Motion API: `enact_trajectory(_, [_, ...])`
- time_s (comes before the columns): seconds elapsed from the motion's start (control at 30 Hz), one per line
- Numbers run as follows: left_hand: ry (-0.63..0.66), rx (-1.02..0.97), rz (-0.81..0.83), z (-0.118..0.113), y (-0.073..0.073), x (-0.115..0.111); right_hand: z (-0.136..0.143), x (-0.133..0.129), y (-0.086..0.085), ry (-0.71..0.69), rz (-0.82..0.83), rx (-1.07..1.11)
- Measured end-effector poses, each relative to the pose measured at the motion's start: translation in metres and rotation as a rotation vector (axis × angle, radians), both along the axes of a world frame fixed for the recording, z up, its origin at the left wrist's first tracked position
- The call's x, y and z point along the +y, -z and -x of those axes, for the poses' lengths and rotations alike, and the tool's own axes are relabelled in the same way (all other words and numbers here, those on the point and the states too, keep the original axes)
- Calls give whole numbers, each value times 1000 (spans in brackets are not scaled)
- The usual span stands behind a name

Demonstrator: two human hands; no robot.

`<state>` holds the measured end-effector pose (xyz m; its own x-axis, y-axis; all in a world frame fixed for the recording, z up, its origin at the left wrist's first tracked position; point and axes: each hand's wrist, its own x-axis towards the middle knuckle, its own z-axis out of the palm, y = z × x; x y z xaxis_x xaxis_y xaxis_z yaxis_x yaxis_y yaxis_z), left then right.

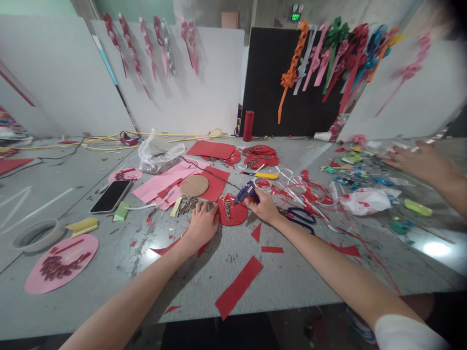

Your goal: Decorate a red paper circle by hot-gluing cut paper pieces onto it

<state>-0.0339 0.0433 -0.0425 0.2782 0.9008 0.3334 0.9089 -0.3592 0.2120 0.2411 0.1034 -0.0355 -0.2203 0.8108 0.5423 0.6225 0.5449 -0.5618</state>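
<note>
Facing panels [204,102], gray table [288,279] bears red disc [240,218].

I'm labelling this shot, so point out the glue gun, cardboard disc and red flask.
Glue gun [245,192], head view: blue body.
Cardboard disc [194,185], head view: flat top.
Red flask [248,126], head view: side wall.

Moderate, diffuse light is cast over the table [292,287]; strong glare is noted at right, weaker at left. Soft shadow is thrown beside the left forearm [146,287]. The far right corner is darkened; edges are blurred and stretched.
</note>
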Motion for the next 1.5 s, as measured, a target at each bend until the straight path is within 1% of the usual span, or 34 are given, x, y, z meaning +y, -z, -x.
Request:
enact_trajectory(0.4, [-12, -13, 14, -2, -4, -2, -1, 5, 4, 46, -58, -110])
enact_trajectory(0.77, [-44, 26, 75, -5, -12, -5, 0, 4, 2, 47, -20, -160])
enact_trajectory(0.87, [-49, 31, 76, -5, -12, -5, -1, 4, 2, 33, -11, -157])
enact_trajectory(1.1, [-51, 39, 74, -5, -12, -4, -4, 5, 4, -27, -70, -158])
enact_trajectory(1.5, [-50, 55, 65, -5, -9, -3, -4, 6, 7, -54, -124, -240])
